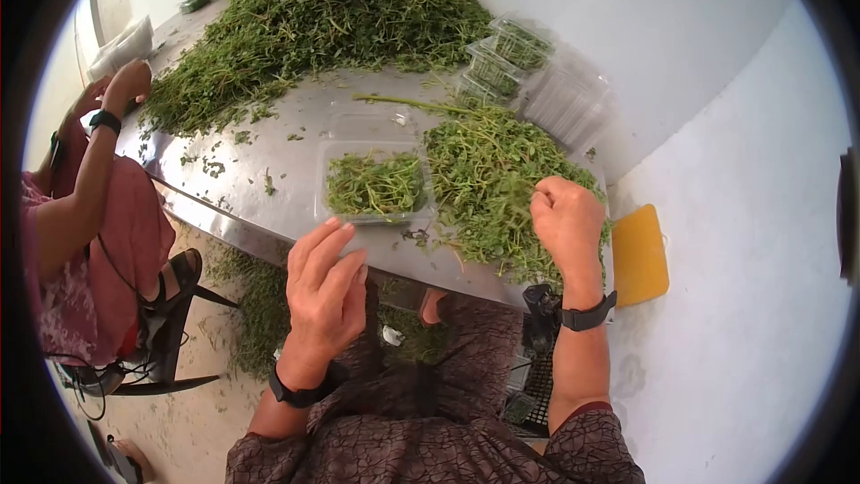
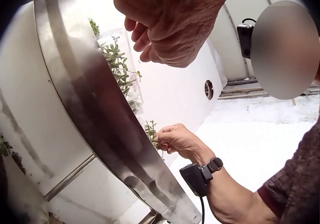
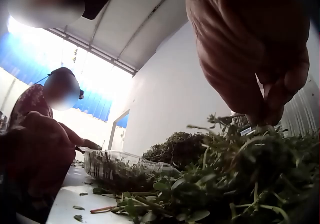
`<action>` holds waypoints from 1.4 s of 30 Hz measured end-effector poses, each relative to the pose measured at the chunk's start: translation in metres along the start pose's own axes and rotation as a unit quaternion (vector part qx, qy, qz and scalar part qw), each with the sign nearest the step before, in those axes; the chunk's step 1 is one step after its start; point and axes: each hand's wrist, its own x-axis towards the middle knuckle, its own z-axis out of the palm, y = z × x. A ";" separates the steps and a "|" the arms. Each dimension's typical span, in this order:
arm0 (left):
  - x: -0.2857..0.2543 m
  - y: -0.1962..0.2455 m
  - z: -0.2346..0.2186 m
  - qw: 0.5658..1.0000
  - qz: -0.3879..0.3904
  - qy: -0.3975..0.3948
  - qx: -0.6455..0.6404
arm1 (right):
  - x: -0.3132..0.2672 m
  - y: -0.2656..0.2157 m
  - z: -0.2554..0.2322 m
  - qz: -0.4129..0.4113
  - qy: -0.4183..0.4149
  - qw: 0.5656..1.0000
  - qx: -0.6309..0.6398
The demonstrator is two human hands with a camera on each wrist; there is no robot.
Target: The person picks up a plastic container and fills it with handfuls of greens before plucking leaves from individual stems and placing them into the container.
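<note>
Our right hand (image 1: 566, 215) pinches herb sprigs (image 1: 488, 188); our left hand (image 1: 324, 291) hovers relaxed at the clear tray (image 1: 374, 215)'s six o'clock edge, and we could nudge it off the table (image 1: 269, 206).

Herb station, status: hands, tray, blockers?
Left hand open at clear tray edge. Right hand pinching herbs in small pile. Nothing in the way.

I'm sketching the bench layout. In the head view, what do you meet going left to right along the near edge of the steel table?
Left hand → clear tray of herbs → loose herb pile → right hand → yellow board.
</note>
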 end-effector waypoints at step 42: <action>0.025 0.036 0.031 0.938 -0.096 -0.122 -0.310 | -0.002 -0.009 -0.051 0.200 0.046 0.899 0.386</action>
